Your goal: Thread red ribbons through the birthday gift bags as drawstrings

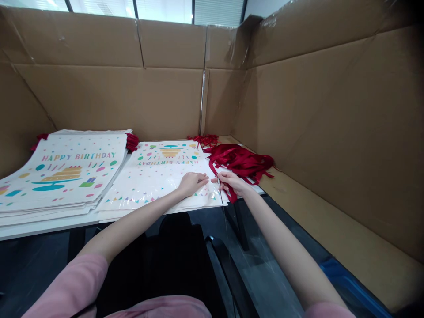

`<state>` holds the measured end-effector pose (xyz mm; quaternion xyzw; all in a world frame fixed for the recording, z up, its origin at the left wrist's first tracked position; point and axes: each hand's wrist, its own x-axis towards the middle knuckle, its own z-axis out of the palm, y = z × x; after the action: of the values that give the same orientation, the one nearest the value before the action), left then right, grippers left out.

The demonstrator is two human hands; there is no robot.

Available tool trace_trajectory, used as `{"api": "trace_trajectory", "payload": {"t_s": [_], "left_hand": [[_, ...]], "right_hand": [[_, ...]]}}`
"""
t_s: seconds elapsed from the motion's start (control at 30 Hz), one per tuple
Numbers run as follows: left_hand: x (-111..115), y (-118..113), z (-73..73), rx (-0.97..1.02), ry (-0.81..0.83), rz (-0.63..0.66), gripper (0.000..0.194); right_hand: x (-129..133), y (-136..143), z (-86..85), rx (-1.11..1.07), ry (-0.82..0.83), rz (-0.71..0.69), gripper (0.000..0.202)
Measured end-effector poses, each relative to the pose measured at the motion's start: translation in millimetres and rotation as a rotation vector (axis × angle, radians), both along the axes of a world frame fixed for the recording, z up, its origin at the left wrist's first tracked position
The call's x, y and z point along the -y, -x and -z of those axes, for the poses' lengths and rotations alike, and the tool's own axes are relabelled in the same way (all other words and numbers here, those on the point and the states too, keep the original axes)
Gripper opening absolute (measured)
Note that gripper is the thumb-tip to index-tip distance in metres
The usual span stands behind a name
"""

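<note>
A white sheet printed with HAPPY BIRTHDAY [165,172] lies upside down on the table in front of me. My left hand [194,183] is closed at its right edge, and what its fingers pinch is too small to make out. Beside it, my right hand [230,182] is closed on a red ribbon [232,195], part of which hangs below the fingers. A thin dark cord [225,221] runs down from near the right fingers past the table edge. Behind my right hand lies a heap of red ribbons [240,161].
A tall stack of similar printed sheets [79,163] stands at the left, with red ribbon at its sides. Thin red strips [207,140] lie at the back. Cardboard walls [99,97] enclose the table. A black armrest [228,269] is below the edge.
</note>
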<state>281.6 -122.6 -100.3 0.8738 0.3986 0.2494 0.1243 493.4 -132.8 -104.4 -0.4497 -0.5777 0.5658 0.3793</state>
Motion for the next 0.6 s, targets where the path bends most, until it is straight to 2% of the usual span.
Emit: {"api": "trace_trajectory", "payload": {"t_s": [0.27, 0.43, 0.6], "left_hand": [[0.3, -1.8, -4.2, 0.016, 0.025, -0.009, 0.031], [3.4, -3.5, -4.1, 0.0, -0.072, -0.011, 0.034], [5.4, -3.5, -3.3, 0.036, -0.137, -0.024, 0.026]], "right_hand": [[-13.7, -0.4, 4.3, -0.073, 0.09, -0.051, 0.027], [-17.7, 4.3, 7.3, -0.106, 0.055, -0.029, 0.028], [-13.5, 6.5, 5.3, -0.11, 0.036, -0.067, 0.031]]}}
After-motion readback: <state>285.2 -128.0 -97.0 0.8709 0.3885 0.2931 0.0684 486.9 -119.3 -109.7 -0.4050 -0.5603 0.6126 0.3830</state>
